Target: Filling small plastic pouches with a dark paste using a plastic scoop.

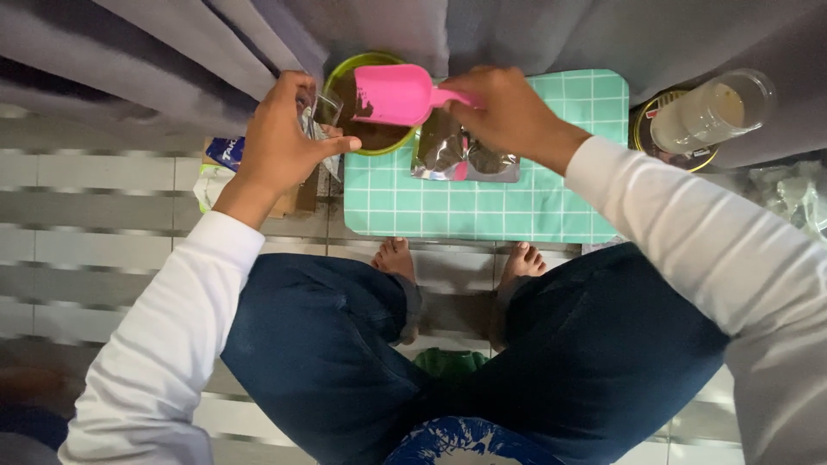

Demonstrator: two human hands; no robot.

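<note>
My right hand (508,110) has its grip closed on the handle of a pink scoop (394,94), which I hold level over the green bowl (366,62); some dark powder clings to the inside of the scoop, and more of it fills the bowl beneath. My left hand (280,133) pinches the mouth of a small clear bag (320,116), thumb and fingers closed on the plastic, just beside the bowl's left rim and close to the scoop's lip. How much powder is in this bag I cannot tell, since my hand hides most of it. The bowl sits at the far left corner of a green checked mat (482,202) spread on the floor (103,185). Near the mat's far edge, just under my right hand, lie two filled bags (465,155), dark and flat, so I judge that part of the bagging is done, with this bag being filled and plenty of powder left in the bowl. Off the mat's left edge lie some packets (215,172); off its right edge, a clear cup (711,112) rests on a round tin (663,129). My bare feet (396,257) sit just past the mat's near edge.
</note>
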